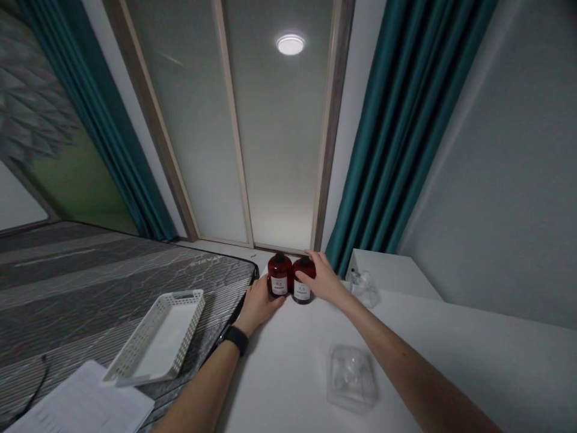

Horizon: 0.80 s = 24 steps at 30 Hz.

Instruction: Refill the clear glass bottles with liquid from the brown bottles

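A sliding door (279, 150) with frosted panels fills the background, teal curtains (406, 120) hang at either side, and a round light (290, 44) shows in the glass. Below stands a white table (288, 367), with a patterned bed (112, 264) along its left edge and a white cabinet (392, 270) beyond its far edge, to the right.

Near the table's far left corner, two dark red bottles with black caps and white labels stand upright side by side, touching. The left hand (259, 305), a black band (237, 338) on its wrist, cups the left bottle (279, 273) from the side, thumb by the base; the rest of its fingers are partly hidden, so how firmly they close cannot be told. The right hand's (323, 278) fingers are clamped on the right bottle (302, 292), thumb across the front above the label.

Clear plastic (366, 288) sits near the far edge; a transparent container (351, 379) lies closer in. On the bed are a white basket (155, 337) and printed papers (85, 406).
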### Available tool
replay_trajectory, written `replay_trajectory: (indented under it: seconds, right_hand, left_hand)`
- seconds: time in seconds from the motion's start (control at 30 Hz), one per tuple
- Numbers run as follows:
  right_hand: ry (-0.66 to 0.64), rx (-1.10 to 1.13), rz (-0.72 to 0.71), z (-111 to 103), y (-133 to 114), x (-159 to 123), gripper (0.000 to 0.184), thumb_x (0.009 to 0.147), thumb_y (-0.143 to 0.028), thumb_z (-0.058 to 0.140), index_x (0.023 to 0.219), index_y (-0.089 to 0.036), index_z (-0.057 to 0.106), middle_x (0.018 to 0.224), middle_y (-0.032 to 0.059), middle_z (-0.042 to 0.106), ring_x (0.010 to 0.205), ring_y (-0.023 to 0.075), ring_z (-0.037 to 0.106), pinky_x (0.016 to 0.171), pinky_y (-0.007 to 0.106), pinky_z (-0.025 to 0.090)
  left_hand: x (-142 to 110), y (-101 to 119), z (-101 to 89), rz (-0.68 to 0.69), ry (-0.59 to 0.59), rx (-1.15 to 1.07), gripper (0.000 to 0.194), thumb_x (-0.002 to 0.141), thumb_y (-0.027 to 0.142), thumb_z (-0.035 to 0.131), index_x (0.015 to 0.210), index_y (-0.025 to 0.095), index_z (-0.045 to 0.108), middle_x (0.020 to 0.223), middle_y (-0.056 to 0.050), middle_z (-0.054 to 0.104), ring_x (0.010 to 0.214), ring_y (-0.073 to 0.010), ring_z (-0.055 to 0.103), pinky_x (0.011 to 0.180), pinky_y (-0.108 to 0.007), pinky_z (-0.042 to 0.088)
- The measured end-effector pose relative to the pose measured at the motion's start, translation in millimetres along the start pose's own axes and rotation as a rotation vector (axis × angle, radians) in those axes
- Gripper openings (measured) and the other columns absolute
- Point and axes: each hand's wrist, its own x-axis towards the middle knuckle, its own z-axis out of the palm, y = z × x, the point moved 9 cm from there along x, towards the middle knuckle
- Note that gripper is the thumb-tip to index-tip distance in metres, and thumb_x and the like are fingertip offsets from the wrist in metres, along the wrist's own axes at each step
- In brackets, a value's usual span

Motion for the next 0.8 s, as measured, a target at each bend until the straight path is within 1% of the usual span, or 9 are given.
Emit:
replay_trajectory:
  seconds: [0.1, 0.17, 0.2, 0.27, 0.33, 0.4, 0.5, 0.6, 0.8]
  right_hand:
    - [-0.032, 0.035, -0.002, 3, 11, -9, 0.08, 0.079, -0.035, 0.073, 0.148, -0.023, 0.035, 0.135, 0.0142, 0.052, 0.126, 0.0287, 0.055, 0.108, 0.048, 0.043]
    - [-0.073, 0.064, 0.0, 9, 22, -18, 0.096, 0.075, -0.033, 0.078, 0.154, -0.023, 0.023, 0.146, 0.0173, 0.045, 0.135, 0.0306, 0.048, 0.111, 0.05, 0.04]
    - [-0.107, 0.068, -0.002, 14, 28, -23, 0.102, 0.073, -0.033, 0.079, 0.155, -0.023, 0.02, 0.15, 0.0181, 0.042, 0.139, 0.0312, 0.044, 0.113, 0.051, 0.037]
    - [-0.184, 0.016, 0.015, 25, 39, -33, 0.109, 0.069, -0.03, 0.082, 0.156, -0.022, 0.017, 0.149, 0.0173, 0.045, 0.137, 0.0318, 0.045, 0.112, 0.05, 0.037]
    - [-0.218, -0.048, 0.052, 33, 50, -39, 0.106, 0.068, -0.028, 0.082, 0.154, -0.022, 0.022, 0.14, 0.0155, 0.055, 0.129, 0.0329, 0.052, 0.107, 0.049, 0.041]
    - [-0.224, -0.085, 0.08, 39, 56, -39, 0.101, 0.067, -0.026, 0.082, 0.152, -0.022, 0.028, 0.129, 0.0139, 0.063, 0.12, 0.0347, 0.058, 0.101, 0.05, 0.044]
    - [-0.231, -0.111, 0.092, 46, 57, -34, 0.095, 0.067, -0.028, 0.083, 0.149, -0.023, 0.034, 0.117, 0.012, 0.068, 0.114, 0.0365, 0.061, 0.097, 0.049, 0.045]
    - [-0.239, -0.123, 0.088, 51, 55, -24, 0.09, 0.068, -0.029, 0.082, 0.146, -0.021, 0.037, 0.117, 0.0123, 0.069, 0.115, 0.0368, 0.061, 0.096, 0.048, 0.044]
    - [-0.243, -0.122, 0.068, 60, 53, -5, 0.081, 0.07, -0.023, 0.08, 0.141, -0.021, 0.041, 0.123, 0.0123, 0.068, 0.12, 0.0352, 0.059, 0.099, 0.046, 0.044]
  left_hand:
    - [0, -4, -1.4, -0.021, 0.005, 0.007, 0.057, 0.077, 0.027, 0.076, 0.128, 0.018, 0.053, 0.123, -0.015, 0.067, 0.111, -0.0355, 0.062, 0.092, -0.043, 0.044]
    - [0, -5, -2.2, -0.032, 0.009, 0.011, 0.056, 0.078, 0.028, 0.075, 0.129, 0.018, 0.053, 0.123, -0.015, 0.067, 0.113, -0.036, 0.06, 0.093, -0.043, 0.042]
    - [0, -5, -2.5, -0.037, 0.011, 0.012, 0.056, 0.078, 0.029, 0.075, 0.128, 0.019, 0.053, 0.124, -0.015, 0.066, 0.114, -0.0362, 0.06, 0.094, -0.043, 0.042]
    - [0, -6, -2.8, -0.047, 0.014, 0.016, 0.053, 0.079, 0.032, 0.074, 0.126, 0.019, 0.055, 0.122, -0.015, 0.067, 0.116, -0.0367, 0.059, 0.094, -0.043, 0.041]
    - [0, -7, -2.9, -0.055, 0.018, 0.018, 0.05, 0.079, 0.033, 0.074, 0.123, 0.019, 0.056, 0.121, -0.015, 0.067, 0.116, -0.0372, 0.058, 0.095, -0.044, 0.041]
    - [1, -8, -2.4, -0.061, 0.018, 0.017, 0.048, 0.08, 0.034, 0.073, 0.122, 0.019, 0.056, 0.12, -0.015, 0.067, 0.117, -0.0375, 0.058, 0.095, -0.045, 0.041]
    - [4, -12, -1.2, -0.072, 0.015, 0.012, 0.048, 0.08, 0.033, 0.072, 0.122, 0.018, 0.056, 0.122, -0.016, 0.066, 0.117, -0.0379, 0.058, 0.094, -0.046, 0.042]
    - [11, -18, 0.0, -0.08, 0.018, 0.003, 0.047, 0.079, 0.031, 0.072, 0.122, 0.017, 0.056, 0.121, -0.016, 0.066, 0.117, -0.0375, 0.058, 0.093, -0.046, 0.043]
    - [29, -34, 4.1, -0.11, 0.038, -0.037, 0.045, 0.077, 0.026, 0.073, 0.119, 0.017, 0.057, 0.12, -0.016, 0.066, 0.115, -0.035, 0.06, 0.096, -0.045, 0.044]
